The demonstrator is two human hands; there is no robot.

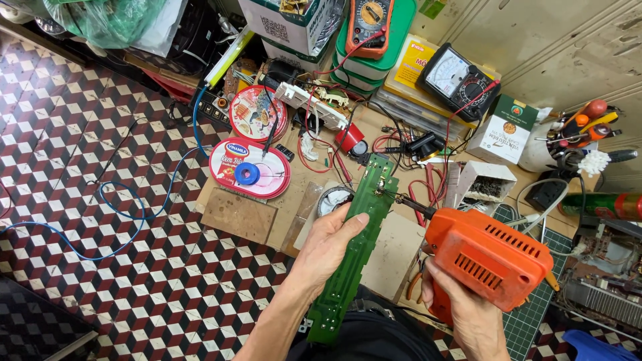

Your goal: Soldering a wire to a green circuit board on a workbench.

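- The left hand has its grip clamped on a long, narrow green circuit board, fingers underneath and thumb pressed on the near face about halfway up.
- The board is held in the air above the desk, running from near the person's lap up and away, slightly tilted to the right.
- The right hand is wrapped tight around the handle of an orange soldering gun (only the lower fingers and wrist show beneath the casing).
- The gun's dark metal tip touches the right edge of the board near its far end.
- Behind the board on the desk lie tangled red leads, a white strip of parts and a red round tin lid with a blue spool on it.
- Further back, an orange multimeter sits on a green-lidded box, and a black analogue meter leans to its right.
- A blue cable loops across the patterned tile floor on the left.
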